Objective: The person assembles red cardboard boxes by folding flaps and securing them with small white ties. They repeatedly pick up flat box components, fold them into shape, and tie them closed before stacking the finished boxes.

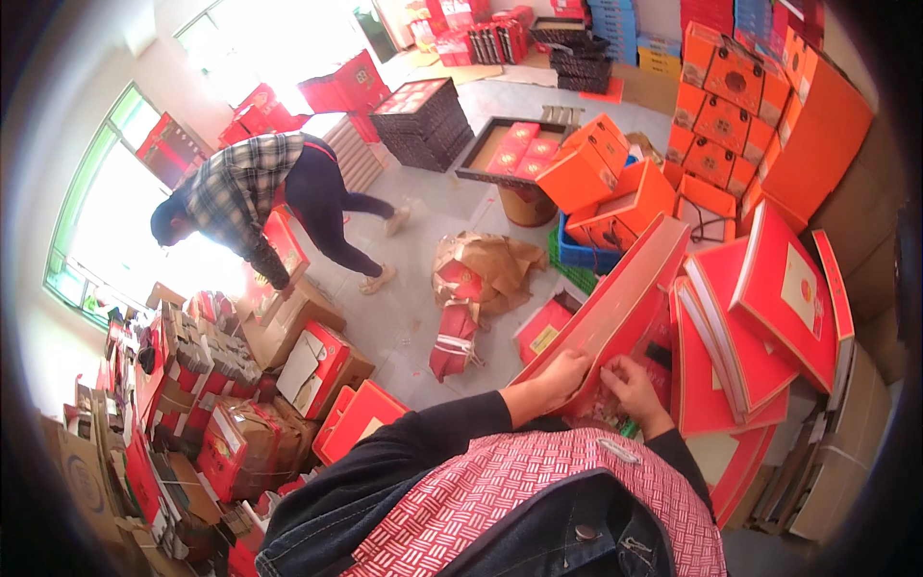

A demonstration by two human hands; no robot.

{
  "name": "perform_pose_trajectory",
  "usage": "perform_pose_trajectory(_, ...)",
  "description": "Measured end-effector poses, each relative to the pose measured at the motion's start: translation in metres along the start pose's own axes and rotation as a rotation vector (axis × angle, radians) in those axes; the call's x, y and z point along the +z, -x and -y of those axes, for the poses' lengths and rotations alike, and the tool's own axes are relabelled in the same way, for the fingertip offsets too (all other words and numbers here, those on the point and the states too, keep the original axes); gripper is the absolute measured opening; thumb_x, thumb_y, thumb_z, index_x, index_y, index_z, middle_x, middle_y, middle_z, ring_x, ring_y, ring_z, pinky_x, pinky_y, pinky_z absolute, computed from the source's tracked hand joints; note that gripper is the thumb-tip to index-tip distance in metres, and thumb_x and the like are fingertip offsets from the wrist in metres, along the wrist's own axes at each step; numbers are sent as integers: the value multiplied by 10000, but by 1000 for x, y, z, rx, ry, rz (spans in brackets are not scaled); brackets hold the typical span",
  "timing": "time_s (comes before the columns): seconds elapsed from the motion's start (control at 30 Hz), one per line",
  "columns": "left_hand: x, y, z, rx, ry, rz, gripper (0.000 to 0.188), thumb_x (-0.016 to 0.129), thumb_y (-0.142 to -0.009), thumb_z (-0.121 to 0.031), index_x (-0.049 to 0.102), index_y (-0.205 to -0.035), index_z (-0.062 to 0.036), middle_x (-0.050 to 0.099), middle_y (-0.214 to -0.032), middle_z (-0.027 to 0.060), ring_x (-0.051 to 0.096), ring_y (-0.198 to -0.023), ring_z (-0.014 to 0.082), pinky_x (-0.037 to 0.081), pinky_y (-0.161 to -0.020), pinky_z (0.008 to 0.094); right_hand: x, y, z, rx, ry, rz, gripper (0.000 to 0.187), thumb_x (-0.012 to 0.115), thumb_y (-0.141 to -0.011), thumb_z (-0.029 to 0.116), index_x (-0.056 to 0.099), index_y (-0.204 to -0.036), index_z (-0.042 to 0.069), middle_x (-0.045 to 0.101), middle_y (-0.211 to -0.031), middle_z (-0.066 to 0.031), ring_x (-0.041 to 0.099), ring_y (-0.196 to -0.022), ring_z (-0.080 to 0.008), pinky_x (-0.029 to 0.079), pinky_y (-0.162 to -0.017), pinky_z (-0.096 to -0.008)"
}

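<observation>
In front of me, a large red gift box point(616, 300) with a tan strip along its wall stands tilted. My left hand point(559, 376) is closed, its fingers pinching the near end of that wall. Just to the right, my right hand point(630, 387) is at the same corner with bent fingers pressed together; whatever they may hold is too small to make out. Below the hands, the inside of the box is partly hidden. Flat red box covers point(794, 294) lean in a stack close to my right hand.
Orange cartons point(728, 123) are piled at the right, above a blue crate point(583, 252). Torn brown paper point(495, 269) lies on the floor point(402, 332). At the left, a person in a plaid shirt point(252, 183) bends over stacked boxes. Black trays point(420, 125) stand further back.
</observation>
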State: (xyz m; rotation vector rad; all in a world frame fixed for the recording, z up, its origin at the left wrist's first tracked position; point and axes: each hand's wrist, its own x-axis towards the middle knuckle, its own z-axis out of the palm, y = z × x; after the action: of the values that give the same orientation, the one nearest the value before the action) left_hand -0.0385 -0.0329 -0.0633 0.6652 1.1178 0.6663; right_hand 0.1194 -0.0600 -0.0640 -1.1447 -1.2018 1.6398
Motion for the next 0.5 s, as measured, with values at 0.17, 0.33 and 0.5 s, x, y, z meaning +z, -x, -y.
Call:
perform_pose_trajectory(0.17, -8, -13, 15, 62, 134, 35, 193, 463, -848, -100, 587, -855, 48, 602, -777, 123, 585, -687, 204, 473, -609, 311, -6, 6, -17, 80, 60, 98, 205, 503, -904, 194, 581, -822, 22, 546, -649, 17, 500, -567, -64, 400, -528, -194)
perform_pose_trajectory(0.33, 6, -3, 6, 344, -584, 21, 257, 456, -833, -184, 566, -810, 47, 584, -736, 203, 576, -697, 322, 454, -636, 402, -4, 12, -11, 24, -120, -2, 345, 502, -899, 292, 570, -714, 8, 548, -583, -25, 506, -517, -86, 393, -477, -232)
perform_pose_trajectory(0.5, 11, -1, 9, 431, -836, 143, 275, 448, -835, -199, 569, -854, 47, 591, -797, 232, 587, -752, 348, 455, -665, 414, 3, 11, 12, -78, 390, -242, 336, 521, -827, 246, 562, -677, -52, 560, -571, -52, 542, -541, -119, 404, -487, -293)
